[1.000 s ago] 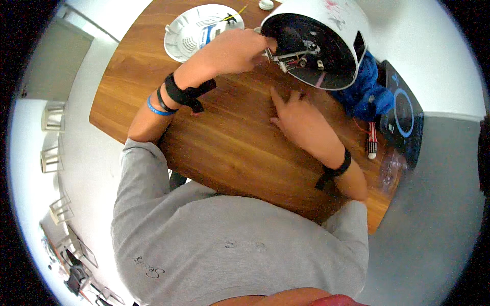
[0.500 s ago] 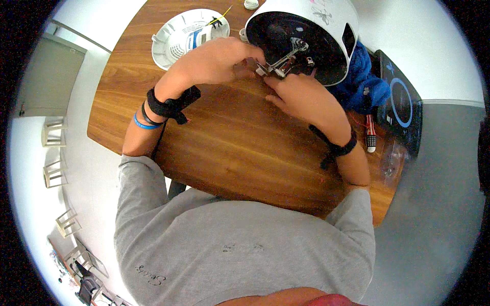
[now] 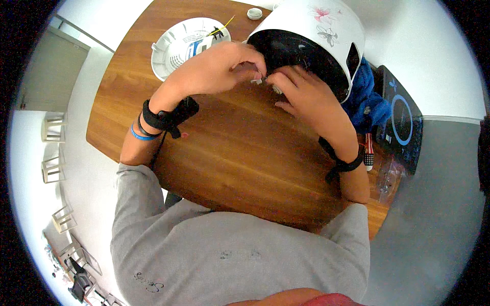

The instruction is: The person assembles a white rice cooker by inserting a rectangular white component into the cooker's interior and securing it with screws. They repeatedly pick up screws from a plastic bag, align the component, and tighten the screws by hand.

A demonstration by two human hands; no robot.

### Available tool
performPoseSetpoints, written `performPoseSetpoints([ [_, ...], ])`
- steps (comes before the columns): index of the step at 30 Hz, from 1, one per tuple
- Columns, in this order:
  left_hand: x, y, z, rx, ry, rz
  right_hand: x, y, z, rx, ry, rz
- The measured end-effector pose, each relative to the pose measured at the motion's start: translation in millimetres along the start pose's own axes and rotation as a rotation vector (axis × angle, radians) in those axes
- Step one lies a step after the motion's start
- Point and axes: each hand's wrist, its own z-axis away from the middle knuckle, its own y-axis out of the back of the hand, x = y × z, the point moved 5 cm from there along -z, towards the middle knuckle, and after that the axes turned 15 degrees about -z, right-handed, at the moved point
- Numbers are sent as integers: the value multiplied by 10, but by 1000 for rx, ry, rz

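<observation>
A white drum-shaped appliance housing [image 3: 339,43] with a flower print lies on its side, its dark hollow toward me. My left hand [image 3: 219,66] is just left of the opening, thumb and fingers pinched on a small white piece [image 3: 257,80]. At the lower rim is my right hand [image 3: 311,97], fingers curled; a small silvery part [image 3: 277,89] shows by its fingertips. The fingers hide most of that part and the lower inside of the housing. Left of them lies a round white vented cover [image 3: 162,46], holding a white item with a blue label [image 3: 196,48].
A yellow stick [image 3: 224,25] and a black piece lie across the cover. Behind stands a small white cap [image 3: 254,13]. Right of the housing are a blue cloth [image 3: 362,102], a black hotplate [image 3: 403,122], a checkered item [image 3: 369,160] and clear plastic [image 3: 389,181] near the table edge.
The metal strips that showed between my hands at the opening are no longer visible there. My right hand's fingers have curled in. The whole view has shifted slightly, with the table lower in it.
</observation>
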Motion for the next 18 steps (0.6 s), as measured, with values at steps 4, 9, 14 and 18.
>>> performPoseSetpoints([
  [4,40,-78,-7,-61,24,131,-7,7,-1,-28,-47,-7],
  [9,111,-179,12,-69,27,60,-156,247,72,20,3,-68],
  [14,211,-147,1,-130,25,82,-231,650,111,100,55,-168],
  [18,274,-173,-39,-147,-54,62,-165,935,207,270,61,-107],
])
